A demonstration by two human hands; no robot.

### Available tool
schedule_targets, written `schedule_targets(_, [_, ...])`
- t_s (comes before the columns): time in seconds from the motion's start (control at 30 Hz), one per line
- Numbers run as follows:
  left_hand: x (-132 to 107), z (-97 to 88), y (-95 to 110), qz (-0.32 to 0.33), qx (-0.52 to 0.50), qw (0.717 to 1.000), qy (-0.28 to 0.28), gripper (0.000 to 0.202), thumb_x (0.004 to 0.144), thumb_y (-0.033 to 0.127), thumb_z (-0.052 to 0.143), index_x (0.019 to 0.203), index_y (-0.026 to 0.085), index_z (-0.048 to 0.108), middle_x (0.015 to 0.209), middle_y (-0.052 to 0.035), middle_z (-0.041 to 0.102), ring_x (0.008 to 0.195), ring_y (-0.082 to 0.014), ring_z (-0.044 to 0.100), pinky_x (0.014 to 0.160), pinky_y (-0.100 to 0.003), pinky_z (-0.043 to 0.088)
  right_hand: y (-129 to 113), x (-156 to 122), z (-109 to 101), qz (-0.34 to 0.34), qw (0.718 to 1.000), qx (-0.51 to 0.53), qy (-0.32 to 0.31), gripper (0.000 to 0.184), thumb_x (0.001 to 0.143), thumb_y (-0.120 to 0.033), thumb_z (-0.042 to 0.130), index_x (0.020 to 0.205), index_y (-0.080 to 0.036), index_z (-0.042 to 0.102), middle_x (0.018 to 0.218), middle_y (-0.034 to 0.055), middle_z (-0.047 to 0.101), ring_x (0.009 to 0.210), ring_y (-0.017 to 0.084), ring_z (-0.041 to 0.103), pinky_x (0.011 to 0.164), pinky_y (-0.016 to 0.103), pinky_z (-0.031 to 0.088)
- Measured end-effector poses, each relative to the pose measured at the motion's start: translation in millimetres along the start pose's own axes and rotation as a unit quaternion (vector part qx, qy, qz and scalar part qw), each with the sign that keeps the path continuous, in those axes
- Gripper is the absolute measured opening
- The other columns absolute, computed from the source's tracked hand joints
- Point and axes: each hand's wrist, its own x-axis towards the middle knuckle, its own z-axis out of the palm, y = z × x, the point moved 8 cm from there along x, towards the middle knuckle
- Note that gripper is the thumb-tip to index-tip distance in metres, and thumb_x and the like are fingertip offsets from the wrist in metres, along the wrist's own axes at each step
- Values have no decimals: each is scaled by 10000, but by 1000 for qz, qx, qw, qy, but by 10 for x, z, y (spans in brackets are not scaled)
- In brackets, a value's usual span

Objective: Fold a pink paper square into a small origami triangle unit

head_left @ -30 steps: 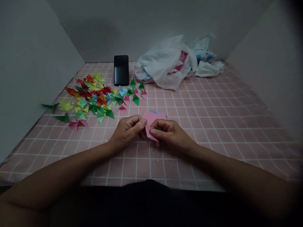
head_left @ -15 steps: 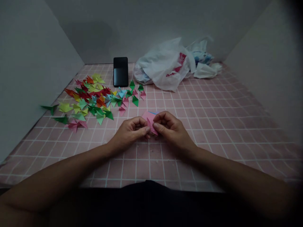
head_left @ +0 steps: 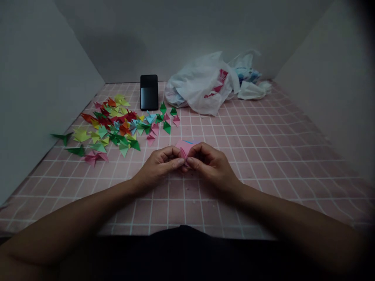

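Both hands meet at the middle of the pink tiled surface (head_left: 263, 156). My left hand (head_left: 159, 166) and my right hand (head_left: 209, 164) pinch a small folded pink paper piece (head_left: 184, 152) between thumbs and fingertips. Just behind the fingers lies a small stack of paper squares (head_left: 187, 143), pink on top with a blue edge showing. Most of the folded piece is hidden by my fingers.
A heap of several folded paper triangles (head_left: 117, 123) in red, green, yellow, blue and pink spreads at the left. A black phone (head_left: 149, 92) stands at the back. White plastic bags (head_left: 211, 84) lie at the back right. Grey walls (head_left: 35, 86) close in the sides.
The pink paper has been folded smaller and my fingertips have drawn closer together over it. The view has shifted slightly.
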Motion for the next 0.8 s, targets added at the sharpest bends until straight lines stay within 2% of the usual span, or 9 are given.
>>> schedule_targets(0.1, [-1,14,5,-3,2,1000,-10,157,857,288,739,883,151,667,831,-27,719,742,-120,669,741,-245,549,-4,17,-13,-1,1000,-8,-3,103,887,-258,608,811,-200,570,750,-4,588,683,139,555,649,294,451])
schedule_targets(0.23, [-2,19,4,-9,10,1000,-13,157,874,292,723,901,151,659,862,-38,734,753,-116,675,742,-238,552,-86,12,-42,-49,994,-99,16,80,908,-239,585,836,-205,575,745,0,609,677,141,552,654,292,435])
schedule_targets(0.37, [-3,24,1,-13,13,1000,-12,179,871,311,729,898,154,646,836,-40,734,761,-135,694,727,-250,567,-230,-40,-35,-130,968,-213,37,102,929,-202,552,828,-212,564,756,13,622,675,148,555,654,292,421])
schedule_targets(0.47, [-2,30,-11,-22,-1,1000,-12,202,858,320,746,887,153,636,805,-33,728,748,-138,700,713,-252,576,-279,-65,-14,-157,952,-259,39,138,940,-197,525,804,-210,549,749,22,620,668,151,554,639,292,407])
schedule_targets(0.57, [-2,32,-21,-30,-10,999,-9,213,850,321,757,867,153,626,777,-26,726,722,-133,697,693,-246,576,-283,-59,-36,-155,951,-260,54,149,924,-189,523,777,-210,525,709,8,593,620,136,526,603,281,387])
schedule_targets(0.7, [-7,45,-7,-22,-14,1000,-13,200,844,296,760,839,153,621,757,-21,725,683,-117,679,675,-235,566,-214,-18,-100,-113,968,-210,79,131,877,-170,537,759,-215,501,648,-22,550,555,115,475,539,257,355])
schedule_targets(0.8, [-14,61,-3,-21,-7,1000,-16,186,846,279,750,839,159,607,728,-15,719,653,-118,669,661,-243,558,-175,-2,-95,-100,971,-203,76,137,868,-167,538,750,-217,489,643,-25,541,556,115,471,538,255,355])
